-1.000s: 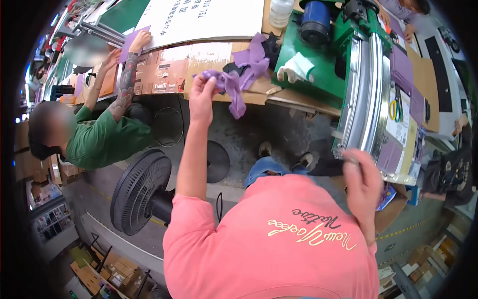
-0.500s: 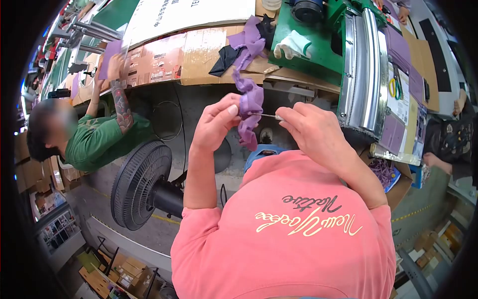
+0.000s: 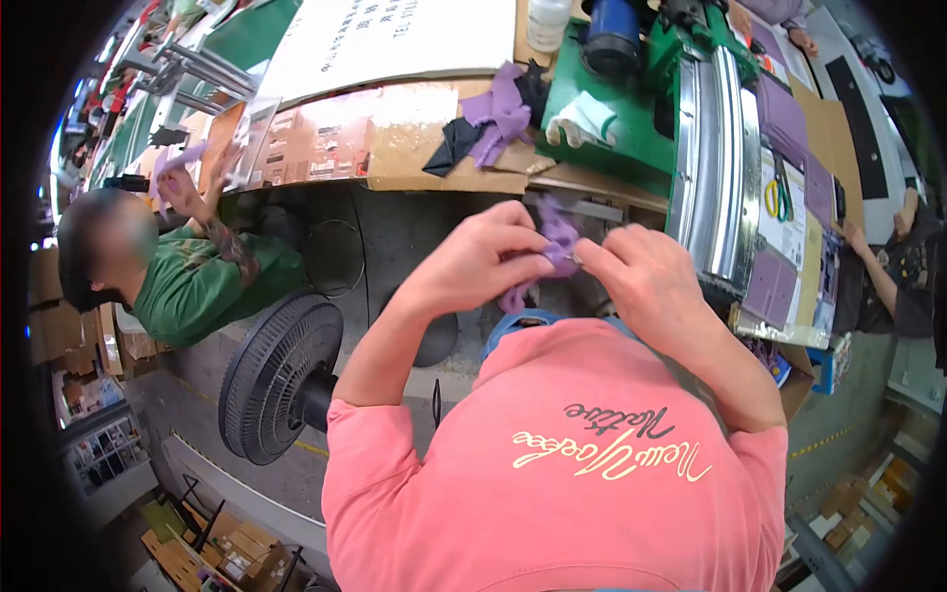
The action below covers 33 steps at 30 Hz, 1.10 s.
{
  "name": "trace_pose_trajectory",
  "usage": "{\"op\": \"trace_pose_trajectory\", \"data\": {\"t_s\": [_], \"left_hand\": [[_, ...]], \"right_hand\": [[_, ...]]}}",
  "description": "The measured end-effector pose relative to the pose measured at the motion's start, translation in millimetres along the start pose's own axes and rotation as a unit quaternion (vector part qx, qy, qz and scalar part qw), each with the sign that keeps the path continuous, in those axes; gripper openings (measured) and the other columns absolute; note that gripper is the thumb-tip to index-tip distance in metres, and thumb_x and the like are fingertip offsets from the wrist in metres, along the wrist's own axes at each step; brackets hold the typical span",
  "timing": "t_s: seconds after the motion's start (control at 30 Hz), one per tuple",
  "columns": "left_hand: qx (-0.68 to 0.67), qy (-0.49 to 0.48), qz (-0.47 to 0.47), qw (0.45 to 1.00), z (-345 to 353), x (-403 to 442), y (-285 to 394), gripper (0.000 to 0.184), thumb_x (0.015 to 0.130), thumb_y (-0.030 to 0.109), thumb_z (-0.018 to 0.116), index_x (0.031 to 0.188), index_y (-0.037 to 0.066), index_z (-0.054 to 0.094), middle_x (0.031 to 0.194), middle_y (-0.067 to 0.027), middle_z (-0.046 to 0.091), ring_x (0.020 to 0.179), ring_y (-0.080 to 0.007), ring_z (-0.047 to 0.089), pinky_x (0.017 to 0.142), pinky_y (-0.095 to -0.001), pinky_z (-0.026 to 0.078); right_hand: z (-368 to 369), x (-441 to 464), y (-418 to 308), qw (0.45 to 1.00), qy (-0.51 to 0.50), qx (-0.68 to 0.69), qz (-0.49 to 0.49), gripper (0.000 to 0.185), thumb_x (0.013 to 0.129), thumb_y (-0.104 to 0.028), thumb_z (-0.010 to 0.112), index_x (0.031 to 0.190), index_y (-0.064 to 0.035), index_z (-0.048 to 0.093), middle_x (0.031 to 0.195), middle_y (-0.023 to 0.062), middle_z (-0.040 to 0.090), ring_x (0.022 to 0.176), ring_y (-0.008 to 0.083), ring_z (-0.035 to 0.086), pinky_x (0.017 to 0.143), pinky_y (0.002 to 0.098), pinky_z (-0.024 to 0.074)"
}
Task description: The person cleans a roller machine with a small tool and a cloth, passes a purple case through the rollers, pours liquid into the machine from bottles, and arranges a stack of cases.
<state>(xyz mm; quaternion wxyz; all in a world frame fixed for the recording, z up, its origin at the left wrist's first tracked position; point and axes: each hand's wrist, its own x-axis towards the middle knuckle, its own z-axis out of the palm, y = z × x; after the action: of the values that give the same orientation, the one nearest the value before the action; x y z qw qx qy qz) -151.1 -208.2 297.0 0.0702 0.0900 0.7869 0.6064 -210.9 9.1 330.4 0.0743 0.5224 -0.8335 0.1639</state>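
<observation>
Fingers pinching scrunched purple cloth between two hands
Left hand has it, long way running across the gap, not hand-to-hand; right hand meets its right edge, pinching something small, can't make out what.

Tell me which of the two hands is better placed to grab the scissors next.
Likely the right hand: it is nearer the scissors, which lie on its side, past the machine. It is busy at the cloth, though. The left hand grips that cloth, farther away.
</observation>
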Motion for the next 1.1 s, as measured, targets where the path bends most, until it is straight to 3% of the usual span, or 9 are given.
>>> {"op": "trace_pose_trajectory", "data": {"t_s": [0.13, 0.2, 0.27, 0.37, 0.63, 0.77, 0.9, 1.03, 1.1], "left_hand": [[0.221, 0.009, 0.137, 0.966, 4.5, 7.6, 32.9, 0.009, 0.075, 0.005, 0.064, 0.077, 0.005, 0.055, 0.083, -0.0054, 0.049, 0.066, -0.0188, 0.048, 0.059, -0.0273, 0.041], [0.424, 0.054, 0.335, 0.84, 4.0, 14.0, 47.1, 0.01, 0.073, 0.008, 0.062, 0.075, 0.007, 0.052, 0.082, -0.0057, 0.048, 0.065, -0.0205, 0.046, 0.058, -0.0286, 0.039], [0.498, 0.052, 0.393, 0.771, 0.1, 12.0, 73.3, 0.01, 0.072, 0.009, 0.059, 0.074, 0.008, 0.049, 0.083, -0.0054, 0.048, 0.064, -0.0187, 0.043, 0.057, -0.0288, 0.036], [0.569, 0.081, 0.466, 0.672, 3.7, -0.3, 105.8, 0.011, 0.071, 0.004, 0.056, 0.076, 0.01, 0.049, 0.083, -0.0051, 0.047, 0.065, -0.0172, 0.043, 0.057, -0.0285, 0.035], [0.545, -0.003, 0.54, 0.641, 6.9, -7.0, 135.3, 0.014, 0.065, -0.001, 0.054, 0.077, 0.007, 0.052, 0.082, -0.0069, 0.045, 0.068, -0.0177, 0.04, 0.062, -0.0318, 0.036], [0.613, -0.013, 0.579, 0.537, -1.6, -2.3, 145.9, 0.011, 0.068, 0.002, 0.05, 0.076, 0.011, 0.049, 0.083, -0.0034, 0.043, 0.067, -0.0171, 0.043, 0.059, -0.0316, 0.038], [0.604, -0.018, 0.588, 0.538, -4.0, -3.3, 141.8, 0.011, 0.067, 0.003, 0.051, 0.075, 0.009, 0.049, 0.085, -0.0047, 0.045, 0.068, -0.0185, 0.045, 0.061, -0.0323, 0.041], [0.502, 0.107, 0.453, 0.729, -6.1, -5.9, 116.6, 0.015, 0.064, -0.003, 0.053, 0.068, 0.009, 0.046, 0.072, -0.0052, 0.044, 0.065, -0.0174, 0.041, 0.058, -0.0292, 0.04], [0.496, 0.07, 0.441, 0.745, -26.8, 18.8, 114.5, 0.01, 0.069, 0.004, 0.06, 0.073, 0.008, 0.052, 0.077, -0.0052, 0.047, 0.066, -0.0187, 0.044, 0.058, -0.032, 0.041]], "right_hand": [[-40.5, 5.3, 0.0, 0.997, 0.003, -0.037, -0.061, 0.02, 0.077, -0.009, 0.059, 0.097, -0.0088, 0.057, 0.071, 0.0035, 0.045, 0.058, 0.0192, 0.046, 0.053, 0.0298, 0.038], [-64.1, 1.7, -0.5, 0.99, -0.055, -0.098, -0.088, 0.024, 0.074, -0.012, 0.055, 0.098, -0.0079, 0.054, 0.073, 0.0033, 0.042, 0.058, 0.0182, 0.044, 0.053, 0.0276, 0.0375], [-92.9, 4.2, -2.8, 0.982, -0.084, -0.118, -0.121, 0.023, 0.077, -0.013, 0.055, 0.098, -0.007, 0.054, 0.07, 0.0025, 0.038, 0.053, 0.0169, 0.04, 0.049, 0.0261, 0.0352], [-132.7, 2.0, -15.9, 0.976, -0.134, -0.089, -0.145, 0.021, 0.078, -0.014, 0.055, 0.098, -0.0059, 0.054, 0.068, 0.0021, 0.038, 0.05, 0.0156, 0.04, 0.044, 0.0257, 0.0333], [-172.5, -12.1, -16.8, 0.945, -0.309, 0.104, -0.037, 0.017, 0.083, -0.015, 0.055, 0.097, -0.0062, 0.053, 0.074, 0.0052, 0.049, 0.053, 0.0206, 0.048, 0.044, 0.0284, 0.0369], [-179.5, -18.3, -10.9, 0.916, -0.35, 0.193, 0.019, 0.013, 0.084, -0.014, 0.055, 0.095, -0.0064, 0.054, 0.078, 0.0056, 0.055, 0.056, 0.0231, 0.052, 0.047, 0.0292, 0.0385], [-178.6, -18.0, -4.4, 0.889, -0.378, 0.257, 0.043, 0.013, 0.084, -0.012, 0.054, 0.095, -0.0053, 0.055, 0.081, 0.0058, 0.057, 0.058, 0.0235, 0.053, 0.049, 0.0298, 0.0398], [-169.5, -34.3, 11.9, 0.901, -0.271, 0.31, 0.133, 0.013, 0.088, -0.014, 0.051, 0.097, -0.004, 0.051, 0.075, 0.0086, 0.055, 0.055, 0.0272, 0.048, 0.05, 0.0324, 0.0397], [-165.6, -39.3, 16.6, 0.91, -0.249, 0.295, 0.153, 0.013, 0.088, -0.013, 0.051, 0.097, -0.0039, 0.051, 0.075, 0.0079, 0.055, 0.055, 0.0256, 0.047, 0.051, 0.0315, 0.039]]}}
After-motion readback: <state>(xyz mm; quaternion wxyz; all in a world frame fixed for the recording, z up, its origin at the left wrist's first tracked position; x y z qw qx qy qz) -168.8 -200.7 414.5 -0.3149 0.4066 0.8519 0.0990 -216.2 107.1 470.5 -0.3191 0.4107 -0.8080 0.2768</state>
